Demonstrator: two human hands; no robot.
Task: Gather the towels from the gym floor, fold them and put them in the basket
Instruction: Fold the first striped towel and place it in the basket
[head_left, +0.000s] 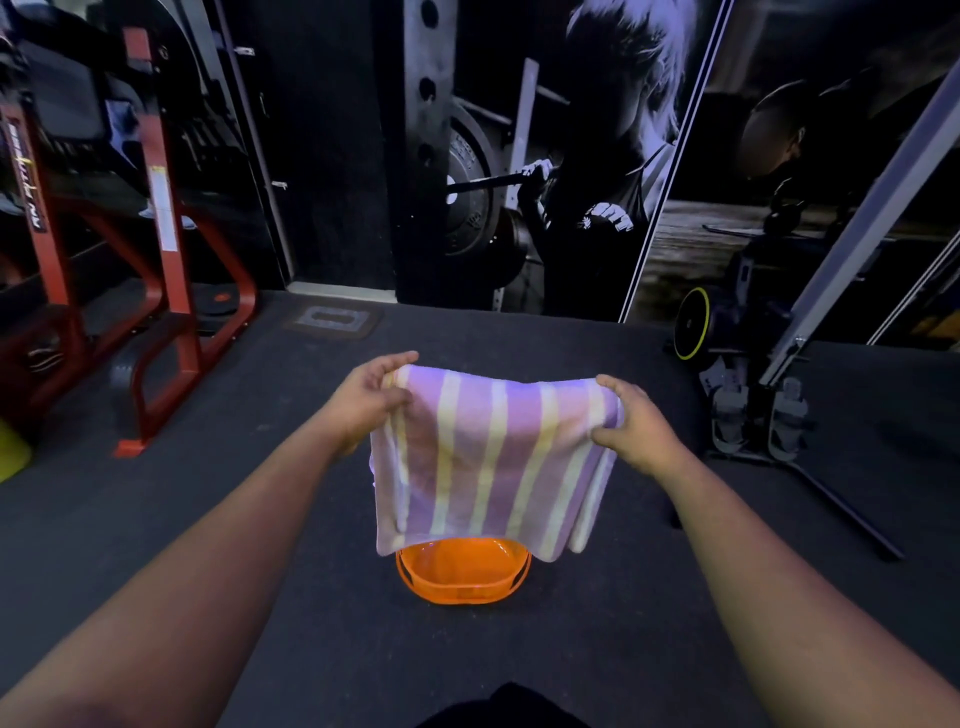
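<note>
A purple towel with pale yellow stripes (488, 462) hangs folded in the air at the centre of the view. My left hand (371, 397) pinches its upper left corner. My right hand (631, 423) grips its upper right corner. The towel's lower edge hangs just over the far rim of an orange plastic basket (462, 590) that stands on the dark gym floor. What shows of the basket's inside holds nothing; its far part is hidden by the towel.
A red machine frame (161, 291) stands at the left. A grey metal stand with black legs (810, 415) and a yellow-rimmed weight plate (691, 322) are at the right. A wall mural closes the back. Dark rubber floor (260, 545) surrounds the basket.
</note>
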